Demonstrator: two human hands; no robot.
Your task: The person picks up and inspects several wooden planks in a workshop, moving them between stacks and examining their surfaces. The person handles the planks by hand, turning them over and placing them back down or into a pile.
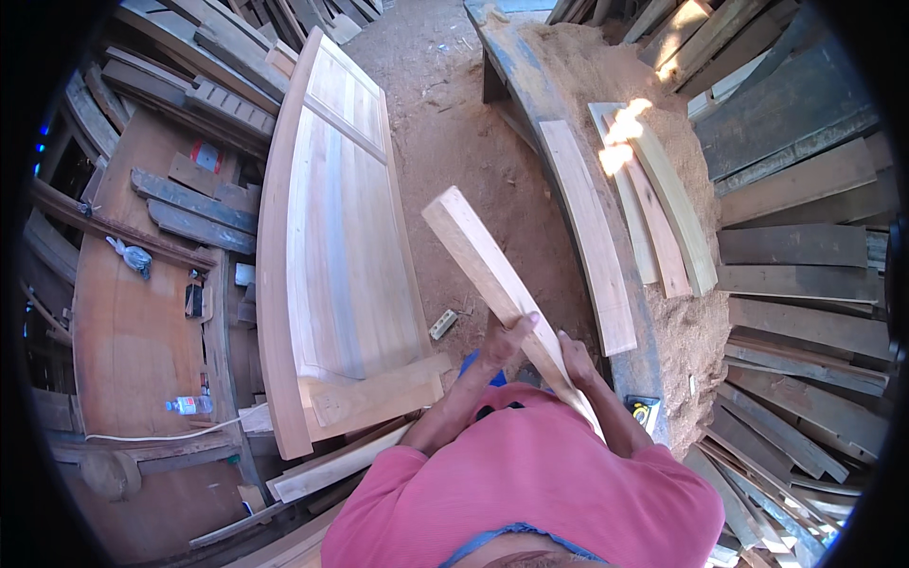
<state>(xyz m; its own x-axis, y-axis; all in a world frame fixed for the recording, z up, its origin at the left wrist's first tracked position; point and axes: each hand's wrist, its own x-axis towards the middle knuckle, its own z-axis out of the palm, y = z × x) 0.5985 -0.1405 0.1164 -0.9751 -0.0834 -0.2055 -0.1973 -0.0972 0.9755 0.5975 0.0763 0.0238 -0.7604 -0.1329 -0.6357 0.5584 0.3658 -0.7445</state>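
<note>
A thick, pale wooden beam (488, 265) slants up and away from my body, its near end close to my pink shirt. From the left, my left hand (509, 338) is wrapped round its middle, thumb lying over the top face. My right hand (574, 360) grips the opposite side a little nearer to me; most of its fingers are hidden under the wood. Right of the beam, a flat plank (589, 237) lies along the edge of a long workbench (649, 331). A yellow and black tape measure (644, 413) rests on the bench beside my right forearm.
A large panelled wooden door (355, 218) lies to the left, a short board (374, 390) across its near end. Several boards (653, 208) and sawdust cover the bench. A socket block (442, 325) is on the floor. Timber stacks (805, 275) line the right; a plastic bottle (189, 405) lies far left.
</note>
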